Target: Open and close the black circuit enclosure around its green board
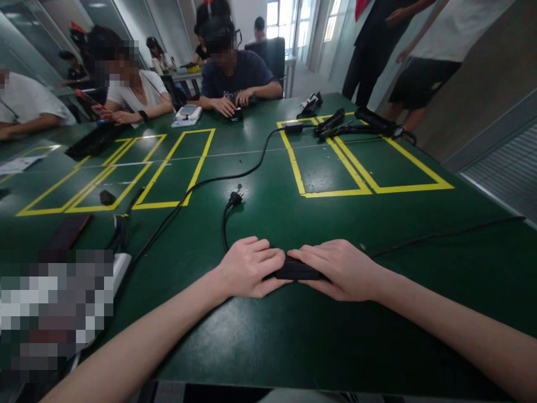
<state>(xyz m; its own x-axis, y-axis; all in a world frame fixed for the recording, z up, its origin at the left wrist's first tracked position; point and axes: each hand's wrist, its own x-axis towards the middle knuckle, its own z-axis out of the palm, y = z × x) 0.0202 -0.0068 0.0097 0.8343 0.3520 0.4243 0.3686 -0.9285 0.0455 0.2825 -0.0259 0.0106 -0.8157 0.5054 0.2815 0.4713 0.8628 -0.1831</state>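
A black power adapter (297, 270) lies on the green table in front of me, between both hands. My left hand (251, 267) is wrapped round its left end, thumb along the near side. Round the right end, the fingers of my right hand (342, 270) are closed in the same way. From beneath my left hand a short black cord curves up to a plug (235, 197) with its prongs facing right. Another black cable (444, 234) runs from behind my right hand to the table's right edge.
Yellow tape rectangles (335, 193) mark the green table (260, 347). A long black cable (210, 180) crosses to a bundle of black gear (335, 124) at the far right. A dark flat case (69, 232) lies left. Across the table, a person handles a small black object (237, 115).
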